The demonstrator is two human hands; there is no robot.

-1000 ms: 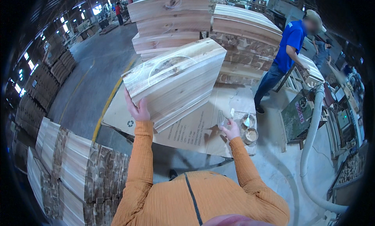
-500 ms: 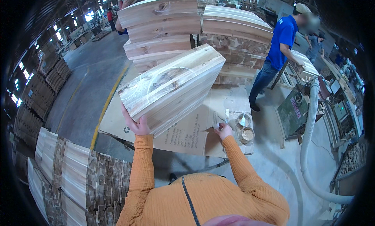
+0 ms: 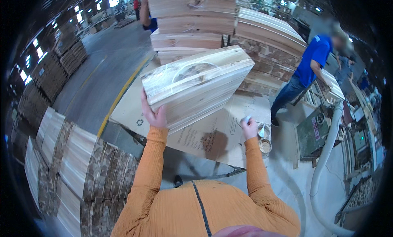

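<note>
Left hand [image 3: 156,116] holds block [image 3: 200,90] — right hand [image 3: 249,128] beside cups [image 3: 265,146].

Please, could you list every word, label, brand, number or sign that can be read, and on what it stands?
I do not copy wording or numbers, only where they stand:
Cardboard sheet: lines of dark print, mostly too small to read; also a recycling symbol.
Green machine cabinet: pink label with a row of characters.
Blue shirt: pale shoulder print, too blurred to read.
Laminated wooden block: a curved pale line, no lettering visible.
</note>
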